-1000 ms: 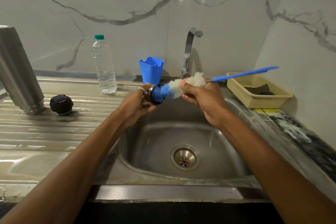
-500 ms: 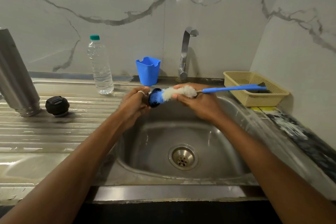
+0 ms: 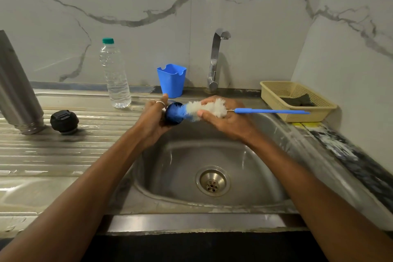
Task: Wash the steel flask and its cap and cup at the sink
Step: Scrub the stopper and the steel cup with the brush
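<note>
Cup scrub in progress over sink (image 3: 170,164).
L hand (image 3: 152,122) curls round small cup (image 3: 171,121), mostly hidden; R hand (image 3: 227,122) grips brush (image 3: 204,109) by white bristles, blue tip in cup mouth. Steel flask (image 3: 17,91) & black cap (image 3: 64,121) stand far left on drainboard (image 3: 85,147), prob. unwashed; tap (image 3: 214,59) off, rinse not yet done.

Home kitchen: round stainless steel sink basin (image 3: 170,168) with ribbed steel drainboard (image 3: 63,151), chrome curved tap (image 3: 214,59), grey-veined white marble wall (image 3: 148,6), beige plastic mesh basket (image 3: 276,100).
</note>
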Motion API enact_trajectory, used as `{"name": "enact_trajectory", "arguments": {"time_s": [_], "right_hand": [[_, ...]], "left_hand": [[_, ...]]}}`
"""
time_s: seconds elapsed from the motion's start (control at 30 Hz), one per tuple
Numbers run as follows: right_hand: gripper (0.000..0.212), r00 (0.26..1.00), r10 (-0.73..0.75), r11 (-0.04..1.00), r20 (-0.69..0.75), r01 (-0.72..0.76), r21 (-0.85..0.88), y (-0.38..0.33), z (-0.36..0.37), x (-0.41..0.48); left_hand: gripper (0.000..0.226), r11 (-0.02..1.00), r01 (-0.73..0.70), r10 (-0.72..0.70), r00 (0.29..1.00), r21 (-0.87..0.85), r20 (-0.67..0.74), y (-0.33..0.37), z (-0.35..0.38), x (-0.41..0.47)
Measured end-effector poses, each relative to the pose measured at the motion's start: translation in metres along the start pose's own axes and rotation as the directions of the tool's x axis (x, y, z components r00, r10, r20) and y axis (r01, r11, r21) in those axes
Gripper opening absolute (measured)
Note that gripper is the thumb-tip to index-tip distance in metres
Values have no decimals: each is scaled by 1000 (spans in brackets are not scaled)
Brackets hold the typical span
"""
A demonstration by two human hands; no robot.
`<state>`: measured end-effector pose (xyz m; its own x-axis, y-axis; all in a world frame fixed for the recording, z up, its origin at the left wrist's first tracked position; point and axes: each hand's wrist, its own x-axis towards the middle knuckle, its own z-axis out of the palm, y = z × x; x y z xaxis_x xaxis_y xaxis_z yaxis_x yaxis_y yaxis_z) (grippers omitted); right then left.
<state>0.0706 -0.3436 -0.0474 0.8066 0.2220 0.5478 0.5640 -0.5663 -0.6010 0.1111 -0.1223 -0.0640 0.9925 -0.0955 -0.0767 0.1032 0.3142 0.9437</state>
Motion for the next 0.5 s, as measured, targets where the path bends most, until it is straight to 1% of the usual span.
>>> {"name": "enact_trajectory", "arguments": {"time_s": [0.03, 0.07, 0.1, 0.13, 0.17, 0.2, 0.23, 0.27, 0.3, 0.33, 0.37, 0.4, 0.43, 0.47, 0.5], "right_hand": [[28, 990, -142, 983, 23, 144, -117, 2, 0, 0], [32, 963, -261, 943, 76, 270, -193, 6, -1, 1], [33, 938, -326, 904, 122, 347, -249, 10, -2, 3], [31, 929, -340, 881, 149, 370, -294, 12, -1, 4], [29, 941, -305, 891, 145, 336, -305, 13, 3, 3], [26, 972, -218, 934, 85, 233, -271, 9, 7, 2], [25, 999, -39, 990, -5, 38, -137, 0, 12, 2], [27, 978, 207, 969, -37, -199, 146, -8, 17, -1], [29, 900, 434, 801, 36, -404, 441, -18, 21, -3], [28, 809, 566, 566, 162, -524, 636, -27, 24, -2], [27, 779, 588, 452, 219, -541, 709, -29, 22, -7], [26, 755, 613, 414, 232, -557, 720, -28, 32, 6], [26, 736, 647, 460, 199, -585, 668, -25, 39, 14], [23, 731, 665, 577, 155, -634, 516, -20, 43, 17], [17, 775, 631, 736, 34, -611, 292, -16, 39, 7]], "left_hand": [[48, 999, -12, 12, 1000, 47, -2, -1, 0, 0], [44, 997, -7, 8, 1000, 82, -13, -1, 0, 0], [39, 993, -2, 7, 999, 116, -40, -1, -1, 0], [35, 990, -3, 13, 998, 140, -66, 0, 0, -1], [34, 989, -11, 22, 997, 148, -73, 0, 0, 0], [33, 990, -30, 40, 997, 135, -71, 1, 0, -1], [33, 993, -50, 58, 996, 110, -71, 1, 0, -1], [31, 995, -70, 76, 994, 76, -79, 2, 0, -2], [30, 996, -83, 86, 993, 44, -79, 3, -1, -2], [30, 996, -90, 91, 993, 12, -74, 4, -2, -3], [29, 996, -90, 88, 994, -19, -69, 5, -4, -3], [28, 995, -84, 81, 994, -48, -74, 6, -4, -3], [27, 995, -73, 68, 995, -65, -79, 6, -5, -2], [26, 996, -59, 54, 995, -68, -80, 6, -6, -2], [27, 998, -50, 46, 996, -47, -74, 5, -7, -1]]}}
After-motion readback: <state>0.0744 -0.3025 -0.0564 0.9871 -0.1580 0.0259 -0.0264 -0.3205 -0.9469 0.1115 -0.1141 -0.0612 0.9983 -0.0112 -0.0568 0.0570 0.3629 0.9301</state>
